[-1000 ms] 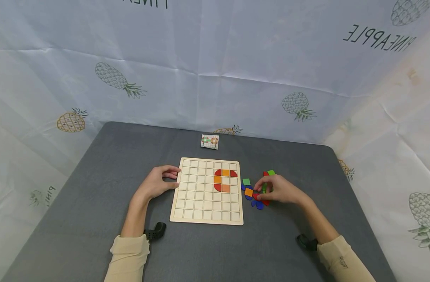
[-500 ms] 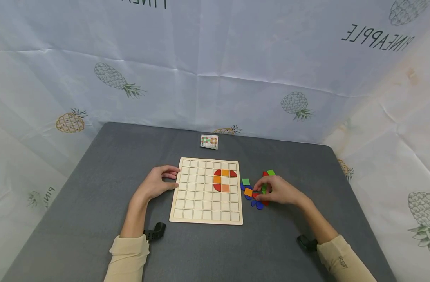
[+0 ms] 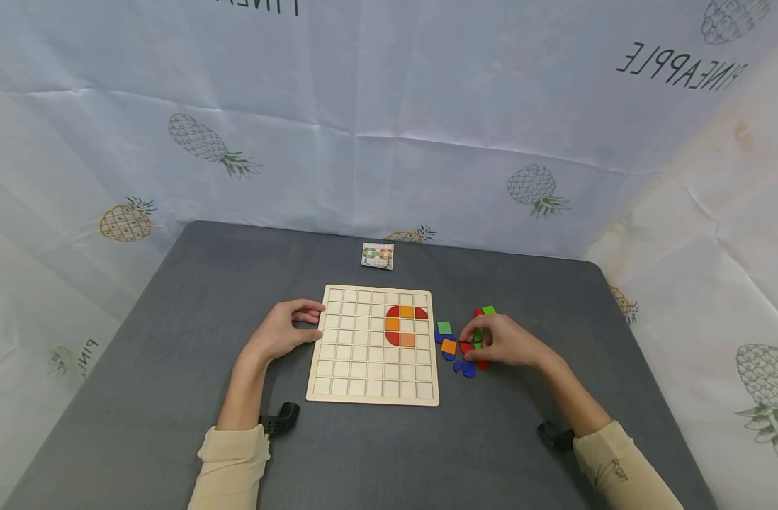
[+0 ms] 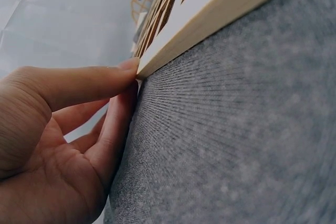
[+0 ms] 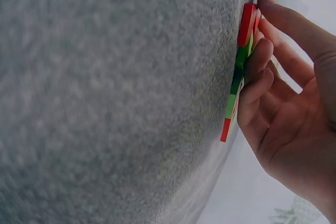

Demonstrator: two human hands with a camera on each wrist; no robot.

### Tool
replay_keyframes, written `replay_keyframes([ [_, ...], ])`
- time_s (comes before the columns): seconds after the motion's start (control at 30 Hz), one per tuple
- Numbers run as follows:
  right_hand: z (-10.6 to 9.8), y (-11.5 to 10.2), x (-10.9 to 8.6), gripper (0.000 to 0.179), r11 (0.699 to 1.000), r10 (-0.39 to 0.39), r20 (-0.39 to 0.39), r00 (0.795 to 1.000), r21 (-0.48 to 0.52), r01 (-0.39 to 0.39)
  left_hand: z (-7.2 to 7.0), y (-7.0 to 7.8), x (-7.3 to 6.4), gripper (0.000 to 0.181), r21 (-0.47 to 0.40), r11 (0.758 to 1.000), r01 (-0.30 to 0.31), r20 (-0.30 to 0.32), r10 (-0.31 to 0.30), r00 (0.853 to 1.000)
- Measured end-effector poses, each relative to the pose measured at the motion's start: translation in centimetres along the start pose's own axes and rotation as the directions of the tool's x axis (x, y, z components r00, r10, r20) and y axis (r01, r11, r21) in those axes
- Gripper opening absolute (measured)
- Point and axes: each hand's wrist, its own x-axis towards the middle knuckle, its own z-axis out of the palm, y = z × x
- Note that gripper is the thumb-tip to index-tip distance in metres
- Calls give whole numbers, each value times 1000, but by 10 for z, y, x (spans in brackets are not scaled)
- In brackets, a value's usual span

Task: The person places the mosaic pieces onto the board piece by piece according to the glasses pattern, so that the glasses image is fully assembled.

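In the head view, a square wooden grid board (image 3: pixel 357 365) lies on the grey table. Red rounded tiles and orange squares form a C shape at its upper right. My left hand (image 3: pixel 285 330) touches the board's left edge with thumb and fingertips apart; in the left wrist view the thumb (image 4: pixel 94 83) meets the edge. My right hand (image 3: pixel 506 341) is over the loose tiles right of the board, a red rounded tile (image 3: pixel 466 348) between thumb and index fingertips. The right wrist view shows the thumb (image 5: pixel 294 22) at red tiles, other fingers curled beside green ones.
Loose tiles lie between board and right hand: a green square (image 3: pixel 444 327), an orange square (image 3: pixel 449 346) over blue rounded pieces, more blue pieces (image 3: pixel 468 370), and a lime tile (image 3: pixel 488 310). A small printed pattern card (image 3: pixel 378 256) lies behind the board.
The red rounded tile at my right fingertips has shifted slightly away from me, off the blue pieces. My left hand has stayed at the board's edge.
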Motion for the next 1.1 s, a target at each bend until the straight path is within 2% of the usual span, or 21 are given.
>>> replay_keyframes([
  [0.13,-1,3,1,26,1000,-18,6,1000,7,17,-1,0,0,51,0,1000,4,-1,-4,1000],
  [0.33,-3,4,1,26,1000,3,17,1000,4,-3,-1,1,0,52,-3,1000,6,1,-6,1000],
  [0.63,-3,4,-1,25,1000,-7,12,1000,14,7,-1,1,0,51,-2,1000,7,-2,-7,1000],
  [1.1,2,-12,6,28,996,-82,-82,993,40,86,0,2,0,51,5,1000,11,-2,-11,1000],
])
